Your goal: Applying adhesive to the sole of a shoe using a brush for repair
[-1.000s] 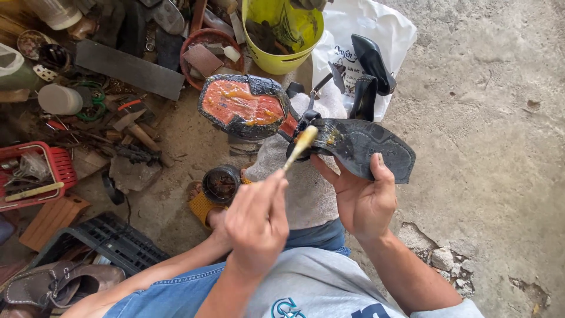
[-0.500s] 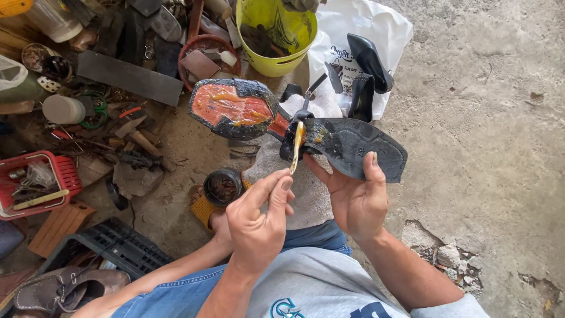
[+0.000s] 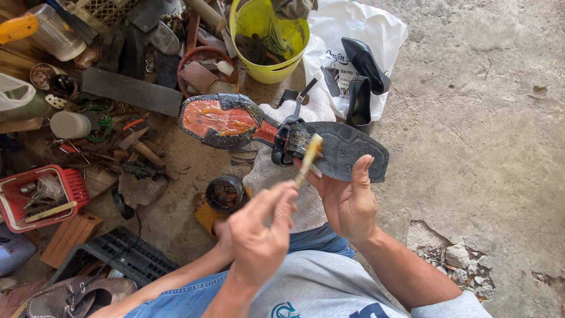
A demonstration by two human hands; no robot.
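Left hand pinches a small brush, bristles aimed up toward 1 o'clock, right at the sandal. Right hand grips the sandal's dark sole end from below; the sandal runs 9 to 3, orange sole part peeled open at 10.

**A:** What I see in hand: a sandal, turned sole-up and held roughly level over the lap. Its black outer sole is peeled away from the heel end, baring an orange-red layer streaked with glossy yellowish glue inside a ragged dark rim. A black strap crosses the middle.

**B:** And the tool?

**A:** A small brush, pale handle, tilted up to the right, its tip at the strap where the sole parts. I can't tell whether the bristles touch.

**B:** Grip?

**A:** Pinched by its lower end; the sandal is gripped under the toe half.
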